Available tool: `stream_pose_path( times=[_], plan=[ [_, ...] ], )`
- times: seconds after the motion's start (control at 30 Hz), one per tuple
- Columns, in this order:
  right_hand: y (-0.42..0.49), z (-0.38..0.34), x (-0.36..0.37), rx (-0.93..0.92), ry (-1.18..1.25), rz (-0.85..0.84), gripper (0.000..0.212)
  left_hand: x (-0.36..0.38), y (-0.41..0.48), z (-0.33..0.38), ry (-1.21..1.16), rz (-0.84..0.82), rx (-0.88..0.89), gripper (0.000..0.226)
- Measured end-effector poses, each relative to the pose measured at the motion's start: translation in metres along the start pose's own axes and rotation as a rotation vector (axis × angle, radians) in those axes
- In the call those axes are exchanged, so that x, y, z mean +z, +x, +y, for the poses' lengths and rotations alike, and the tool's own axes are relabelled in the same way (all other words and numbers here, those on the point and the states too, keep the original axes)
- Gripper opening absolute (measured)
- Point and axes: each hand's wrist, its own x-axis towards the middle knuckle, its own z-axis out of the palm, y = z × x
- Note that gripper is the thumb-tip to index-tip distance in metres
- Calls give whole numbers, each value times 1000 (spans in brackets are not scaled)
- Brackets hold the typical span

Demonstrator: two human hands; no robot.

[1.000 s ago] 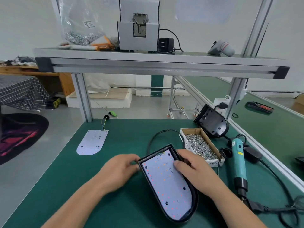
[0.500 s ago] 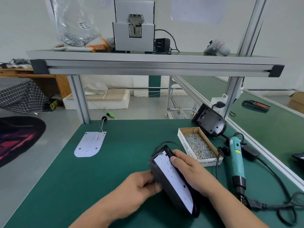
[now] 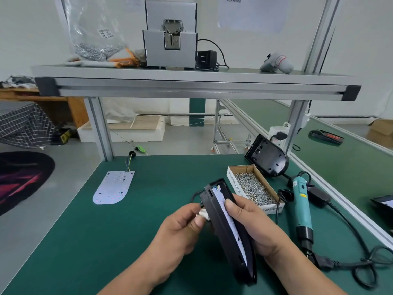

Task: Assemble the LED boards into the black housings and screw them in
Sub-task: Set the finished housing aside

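A black housing (image 3: 221,228) with a white LED board (image 3: 228,216) inside it stands tipped on its edge above the green table. My right hand (image 3: 253,222) grips it from the right, thumb pressed on the board. My left hand (image 3: 180,228) pinches a small white connector (image 3: 203,215) at the housing's back, where a black cable comes out. A second LED board (image 3: 112,187) with wires lies flat at the far left. An empty black housing (image 3: 268,158) leans at the back right.
A cardboard box of screws (image 3: 253,187) sits just right of the hands. A teal electric screwdriver (image 3: 302,209) lies beside it, its black cable (image 3: 350,248) looping to the right. An aluminium shelf (image 3: 191,86) spans overhead, on posts at the table's back edge.
The housing went from lying flat to standing on its edge. My left hand moved from its left rim to its back and took hold of the white connector.
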Motion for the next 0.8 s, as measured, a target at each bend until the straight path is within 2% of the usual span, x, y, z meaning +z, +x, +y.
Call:
stream_pose_path(
  times=[0.1,0.2,0.27,0.37,0.5,0.6,0.7,0.8],
  plan=[
    [-3,4,0,-38,4,-41,57,-1,1,3,-72,22,-44,24],
    [-5,-2,7,-126,-42,-23,58,-2,3,1,-84,54,-91,33],
    [-8,-11,10,-171,-93,72,56,-4,3,-1,-49,78,-119,40],
    [-15,-25,9,-258,-160,244,54,-8,2,-5,-25,37,-87,26],
    [-34,-54,-9,-400,-195,447,56,-14,4,-13,25,45,-78,52],
    [-58,-86,-34,-512,-203,601,57,-17,7,-19,64,57,-76,56],
    [-86,-121,-65,-573,-238,761,54,-18,10,-23,56,73,-97,49],
    [-116,-154,-102,-583,-316,924,38,-17,16,-29,26,101,-146,25]
  ],
)
